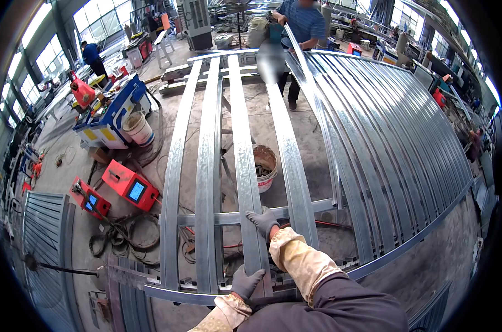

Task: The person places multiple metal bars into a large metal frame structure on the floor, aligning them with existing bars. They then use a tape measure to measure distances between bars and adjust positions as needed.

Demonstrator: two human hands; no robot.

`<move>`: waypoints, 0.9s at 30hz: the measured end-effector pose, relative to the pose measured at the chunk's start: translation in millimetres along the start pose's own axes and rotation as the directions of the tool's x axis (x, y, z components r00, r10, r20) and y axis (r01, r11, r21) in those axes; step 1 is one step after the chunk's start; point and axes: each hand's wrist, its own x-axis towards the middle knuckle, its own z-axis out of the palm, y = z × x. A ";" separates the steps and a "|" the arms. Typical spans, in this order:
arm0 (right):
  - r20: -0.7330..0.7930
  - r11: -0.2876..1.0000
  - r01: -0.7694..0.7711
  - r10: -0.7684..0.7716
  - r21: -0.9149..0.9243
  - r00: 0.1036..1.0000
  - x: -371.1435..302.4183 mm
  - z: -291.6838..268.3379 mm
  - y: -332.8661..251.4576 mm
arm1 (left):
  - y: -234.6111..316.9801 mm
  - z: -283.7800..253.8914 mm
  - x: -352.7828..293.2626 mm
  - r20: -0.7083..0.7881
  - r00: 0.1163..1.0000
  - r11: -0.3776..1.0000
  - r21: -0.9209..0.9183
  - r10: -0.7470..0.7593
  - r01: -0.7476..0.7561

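A long galvanized steel bar [243,149] runs away from me across the frame. My left hand [246,282], in a grey glove, grips its near end, the thumb lying across the top. Farther up the same bar, my right hand [263,220] grips it from the right side, just over a steel crosspiece [229,218]. Undersides of both hands are hidden. To the left lie two similar bars [176,155] [207,155], and another bar [290,160] lies to the right. Their near ends rest by the frame's front rail [190,297].
At the far side a person [302,27] holds a long steel bar [311,83] slanting over the frame. Closely spaced bars [394,144] fill the right side. A bucket [266,166] stands beneath the gaps. Red machines [132,185] and coiled cables [123,235] sit on the left floor.
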 end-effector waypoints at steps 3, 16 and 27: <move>0.032 1.000 -0.004 0.004 0.019 0.999 6.9 4.3 8.6 | -12.6 -1.6 7.2 -0.008 1.000 0.999 0.031 0.026 -0.025; 0.011 0.993 -0.008 0.009 -0.116 1.000 45.5 24.0 76.2 | 28.6 -47.0 -53.8 -0.225 0.954 0.949 0.289 0.199 -0.129; -0.037 0.973 0.059 -0.069 -0.225 0.997 28.2 19.1 48.3 | -21.0 -77.9 -152.1 -0.294 0.941 0.965 0.245 0.169 -0.097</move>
